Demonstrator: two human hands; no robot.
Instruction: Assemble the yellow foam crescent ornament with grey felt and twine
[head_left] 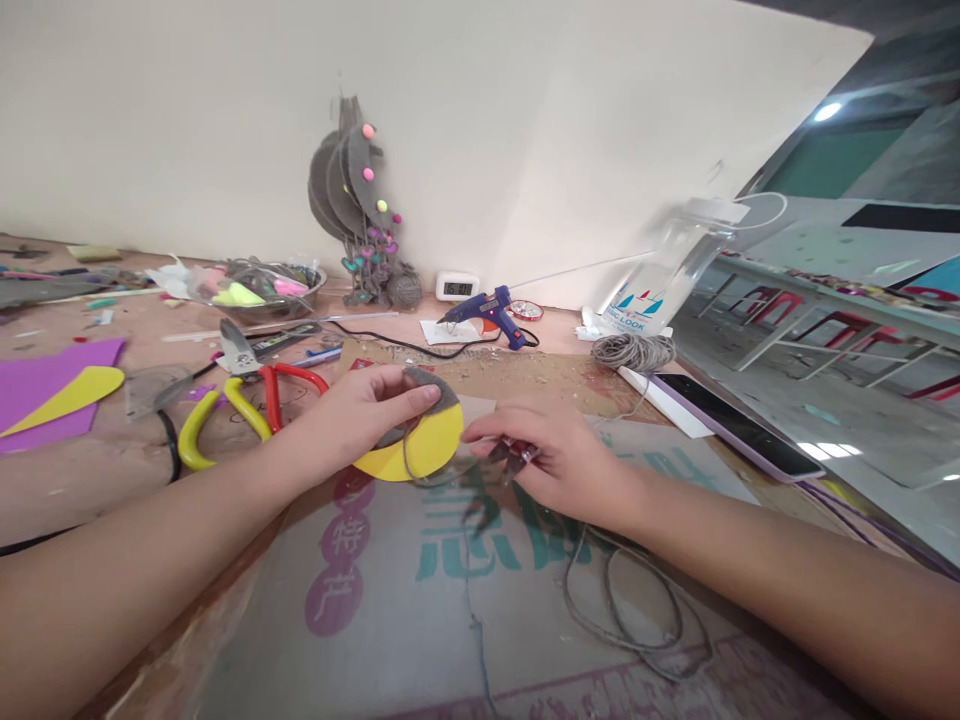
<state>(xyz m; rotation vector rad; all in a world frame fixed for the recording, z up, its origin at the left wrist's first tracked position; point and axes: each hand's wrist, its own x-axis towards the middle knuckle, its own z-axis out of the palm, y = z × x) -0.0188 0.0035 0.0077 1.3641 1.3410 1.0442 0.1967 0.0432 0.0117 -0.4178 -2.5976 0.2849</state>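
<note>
My left hand [382, 405] pinches a yellow disc [433, 440] whose upper part is covered with grey cord or felt [435, 390]. A strand of grey cord hangs in a curve across the disc's face. Just to the right, my right hand [544, 450] is closed around a small dark metal tool [516, 458], seemingly scissors or snips, blades toward the disc. Loose loops of grey cord [645, 610] lie on the printed sheet [390, 640] below my right forearm.
Pliers with yellow handles [244, 405] and red-handled ones [281, 385] lie left. Behind are a bowl of bits [262, 290], a blue glue gun [491, 312], a clock [457, 287] and grey ornament [349, 190]. Right: cord coil [634, 350], clear bottle [660, 275], phone [739, 425].
</note>
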